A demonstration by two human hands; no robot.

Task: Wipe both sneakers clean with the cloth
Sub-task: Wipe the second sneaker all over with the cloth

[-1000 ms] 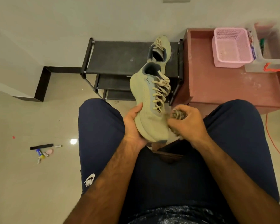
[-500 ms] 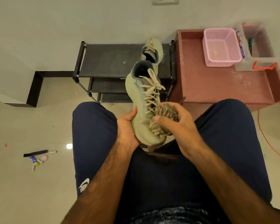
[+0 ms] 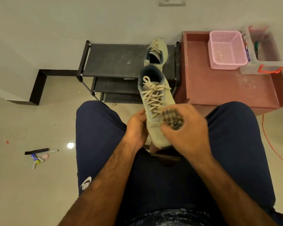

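- A seated person, knees apart, works above a tiled floor; a black shoe rack (image 3: 114, 62) stands at the far side by the wall.
- The held sneaker (image 3: 155, 98) is raised between the knees, toe near, heel far, laces up. Wiping appears under way on this shoe and is not finished.
- The second sneaker (image 3: 160, 51) sits on the rack's top shelf, just beyond the first; whether it has been wiped cannot be told.
- The right hand (image 3: 191, 129) is clenched round the cloth (image 3: 172, 119), pressing it on the upper, right of the laces.
- The left hand (image 3: 136, 128) grasps the sneaker's left side.
- The checked cloth, bunched, shows between the right thumb and fingers, touching the shoe.
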